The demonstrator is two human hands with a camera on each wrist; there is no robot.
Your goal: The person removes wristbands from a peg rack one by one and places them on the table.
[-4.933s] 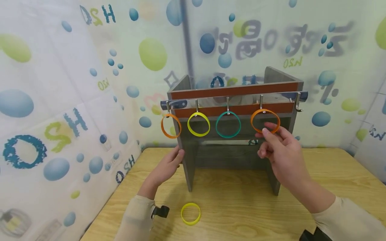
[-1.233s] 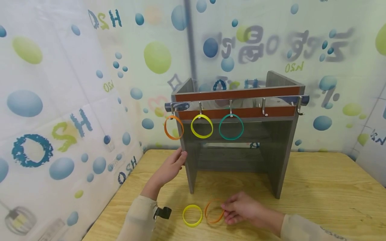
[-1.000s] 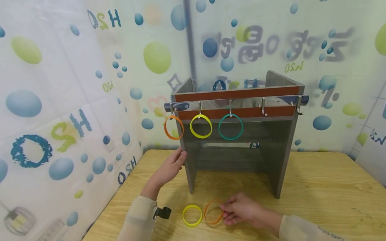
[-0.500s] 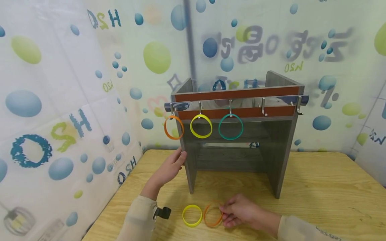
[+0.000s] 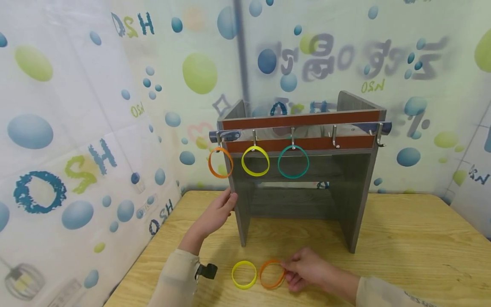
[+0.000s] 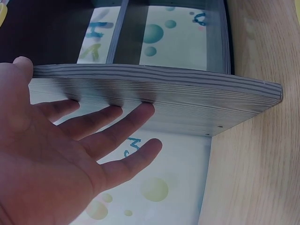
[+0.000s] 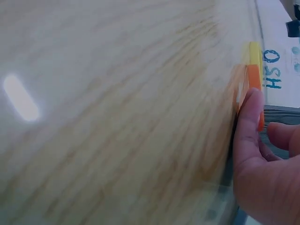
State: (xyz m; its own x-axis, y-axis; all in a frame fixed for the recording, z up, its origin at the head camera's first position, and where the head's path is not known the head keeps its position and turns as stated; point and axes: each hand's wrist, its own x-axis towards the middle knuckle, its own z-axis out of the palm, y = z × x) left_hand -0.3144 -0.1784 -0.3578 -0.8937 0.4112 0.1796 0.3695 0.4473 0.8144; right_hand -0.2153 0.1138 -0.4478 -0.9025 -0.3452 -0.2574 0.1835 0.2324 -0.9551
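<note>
My right hand (image 5: 307, 267) is low over the table, its thumb and index finger at the right edge of an orange ring (image 5: 262, 279), pinching it. The ring lies nearly flat beside a yellow ring (image 5: 233, 281). In the right wrist view the index fingertip overlaps the orange ring (image 7: 253, 75), and the thumb tip is close by its near end. My left hand (image 5: 215, 213) rests against the left side panel of a grey wooden stand (image 5: 358, 200). Its fingers spread along that panel (image 6: 187, 96) in the left wrist view, the thumb at the front edge.
A metal hook rail (image 5: 268, 131) crosses the stand's front. From its hooks hang an orange ring (image 5: 209, 164), a yellow ring (image 5: 243, 164) and a teal ring (image 5: 279, 166); the two right hooks are bare. The wooden table (image 5: 414, 238) meets a patterned curtain (image 5: 134, 123).
The second orange ring has come off the fourth hook down to the table beside the yellow ring, in my right hand. It has since tipped flatter. My left hand stays at the panel.
</note>
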